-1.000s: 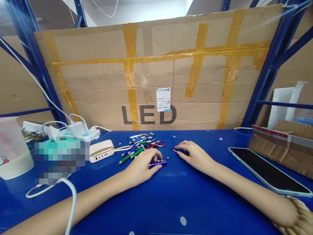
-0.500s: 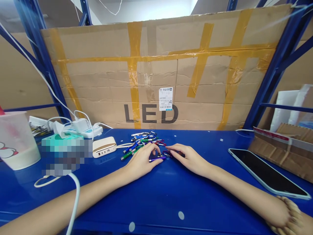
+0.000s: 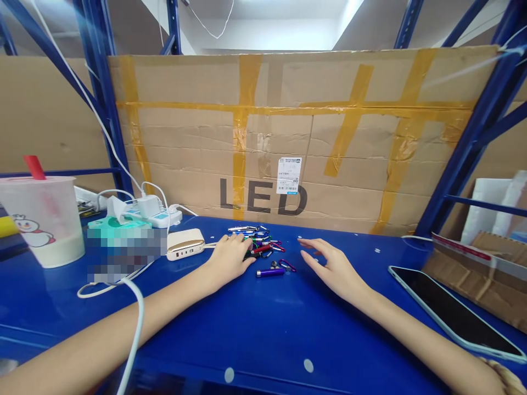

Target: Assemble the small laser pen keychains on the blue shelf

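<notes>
Two bare hands work over a blue bench (image 3: 329, 343). Change noted: the purple flashlight (image 3: 270, 272) now lies free on the bench, no longer under the left hand (image 3: 230, 259), which has shifted to the pile of keychain flashlights (image 3: 251, 235) at far centre. The right hand (image 3: 335, 266) has drawn back to the right. The left hand is curled narrow, its fingertips (image 3: 247, 247) at the pile's near edge, beside a red flashlight (image 3: 262, 249); whether it grips anything cannot be told. The right hand is spread wide and empty, just right of a purple carabiner (image 3: 287, 265) and not touching it. The pile is loose and crossed, with blue, green, red and silver bodies and carabiners at its right end. Small dark parts (image 3: 273, 264) sit just beyond the purple flashlight. A power bank (image 3: 185, 244) lies left of the pile, a phone (image 3: 453, 312) lies right, and a cup (image 3: 43, 219) stands at far left.
</notes>
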`<state>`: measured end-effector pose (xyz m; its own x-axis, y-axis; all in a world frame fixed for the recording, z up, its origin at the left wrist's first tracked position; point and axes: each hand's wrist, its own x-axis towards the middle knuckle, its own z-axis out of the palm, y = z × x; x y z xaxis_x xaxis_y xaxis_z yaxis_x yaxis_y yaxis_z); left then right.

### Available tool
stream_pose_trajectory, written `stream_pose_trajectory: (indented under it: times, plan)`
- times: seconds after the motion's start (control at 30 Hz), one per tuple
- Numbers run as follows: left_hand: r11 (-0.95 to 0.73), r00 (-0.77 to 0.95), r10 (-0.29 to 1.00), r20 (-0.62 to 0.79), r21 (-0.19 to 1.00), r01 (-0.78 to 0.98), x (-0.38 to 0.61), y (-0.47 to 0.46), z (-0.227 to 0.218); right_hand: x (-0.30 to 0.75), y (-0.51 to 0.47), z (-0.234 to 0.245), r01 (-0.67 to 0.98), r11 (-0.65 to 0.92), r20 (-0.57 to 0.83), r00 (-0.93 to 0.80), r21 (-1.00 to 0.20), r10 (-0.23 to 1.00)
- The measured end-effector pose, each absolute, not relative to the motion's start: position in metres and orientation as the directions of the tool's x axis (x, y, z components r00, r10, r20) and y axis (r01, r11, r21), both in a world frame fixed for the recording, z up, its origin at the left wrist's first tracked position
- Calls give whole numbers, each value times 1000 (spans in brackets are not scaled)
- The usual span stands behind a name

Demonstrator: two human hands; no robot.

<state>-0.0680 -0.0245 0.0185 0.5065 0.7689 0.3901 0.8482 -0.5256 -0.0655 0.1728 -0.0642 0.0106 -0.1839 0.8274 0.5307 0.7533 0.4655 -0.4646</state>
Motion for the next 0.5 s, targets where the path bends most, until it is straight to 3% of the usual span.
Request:
stream_pose_trajectory:
  times: [0.23, 0.5]
  plan:
    - [-585, 529, 752, 393, 29, 811, -65, -24, 16, 172, -64, 10, 757, 453, 528, -169, -470, 832]
    - [-615, 453, 727, 517, 195, 764, -67, -16, 11, 179, -61, 11, 758, 439, 513, -162, -482, 843]
